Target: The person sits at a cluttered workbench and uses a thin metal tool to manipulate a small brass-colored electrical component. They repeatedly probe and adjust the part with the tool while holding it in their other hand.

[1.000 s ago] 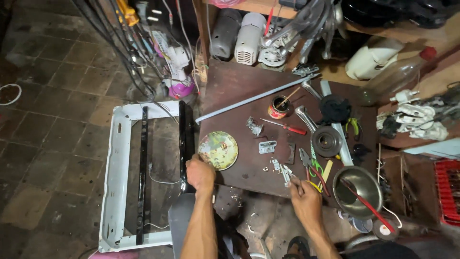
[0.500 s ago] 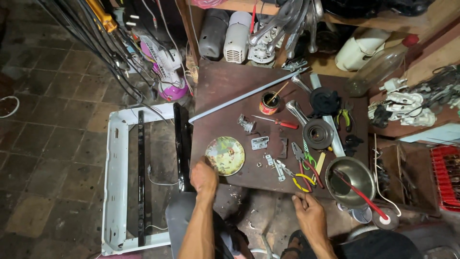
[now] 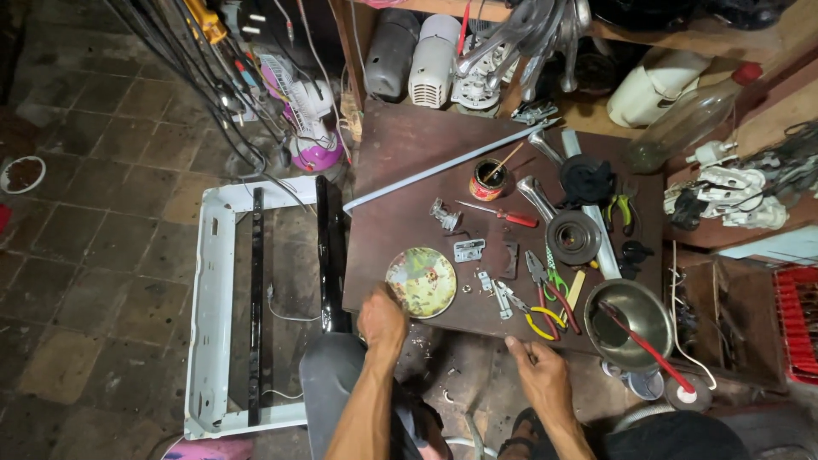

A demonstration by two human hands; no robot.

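Just beyond left hand (image 3: 383, 319) fingers (image 3: 372, 300), round tin lid (image 3: 421, 282) flat on board (image 3: 409, 170)

- My left hand (image 3: 382, 319) lies over the near edge of the table (image 3: 400, 170), and its fingertips cover the rim of the round patterned tin lid (image 3: 423, 281).
- The right frame edge cuts off the red crate (image 3: 799, 322).
- The small metal parts (image 3: 474, 266) at mid-table are too tiny to identify.
- The bottom frame edge crops my forearms and knees.

Glossy metal bowl (image 3: 635, 319), matt wooden board (image 3: 409, 170)
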